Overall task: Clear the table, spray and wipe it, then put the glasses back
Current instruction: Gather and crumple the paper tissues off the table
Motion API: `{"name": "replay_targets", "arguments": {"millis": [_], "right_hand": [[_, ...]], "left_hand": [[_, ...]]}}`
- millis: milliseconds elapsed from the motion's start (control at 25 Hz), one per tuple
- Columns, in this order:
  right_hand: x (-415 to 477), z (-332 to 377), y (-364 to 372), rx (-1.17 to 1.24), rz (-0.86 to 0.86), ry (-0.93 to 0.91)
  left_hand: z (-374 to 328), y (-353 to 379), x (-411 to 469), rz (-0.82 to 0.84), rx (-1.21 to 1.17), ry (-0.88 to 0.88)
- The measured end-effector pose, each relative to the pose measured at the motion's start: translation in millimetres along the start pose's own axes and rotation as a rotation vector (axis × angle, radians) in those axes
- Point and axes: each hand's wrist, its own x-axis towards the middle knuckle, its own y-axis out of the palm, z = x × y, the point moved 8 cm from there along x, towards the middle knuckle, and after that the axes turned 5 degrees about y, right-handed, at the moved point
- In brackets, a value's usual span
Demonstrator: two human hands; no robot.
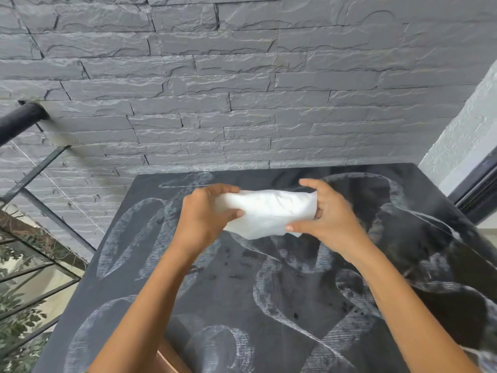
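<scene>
A white folded cloth [266, 212] hangs a little above the far half of the black table [234, 297]. My left hand [204, 214] grips its left end, fingers over the top and thumb underneath. My right hand [328, 211] grips the right end, thumb pinching the cloth's lower edge. The dark tabletop is streaked with pale, curved wipe marks and a few small dark specks near the middle. No glasses and no spray bottle are in view.
A grey stone-clad wall [242, 90] rises right behind the table's far edge. A black metal railing [40, 216] runs along the left, with foliage below it. A white wall and dark frame [473, 189] stand at the right.
</scene>
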Motion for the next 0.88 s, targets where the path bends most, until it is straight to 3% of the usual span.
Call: {"name": "replay_targets", "arguments": {"millis": [160, 280, 400, 520, 720, 880], "right_hand": [[-16.2, 20.6, 6.2, -0.236, -0.118, -0.129], [-23.7, 26.0, 3.5, -0.192, -0.117, -0.192], [-29.8, 27.2, 14.7, 0.076, 0.078, -0.142], [-47.3, 35.5, 38.3, 0.189, 0.195, -0.146], [-79.5, 44.6, 84.1, 0.124, 0.220, -0.208], [-103.4, 46.6, 124.0, 0.030, 0.236, -0.238]], "left_hand": [[-10.7, -19.3, -12.6, -0.157, 0.167, 0.135], [-1.7, -24.1, -20.5, -0.107, 0.112, 0.154], [8.0, -21.3, -35.5, 0.072, -0.278, 0.040], [31.9, -25.0, -56.8, 0.024, -0.524, -0.093], [93.4, -23.4, -109.6, 0.110, -0.574, -0.310], [132.7, -55.6, -123.9, 0.013, -0.556, -0.391]]}}
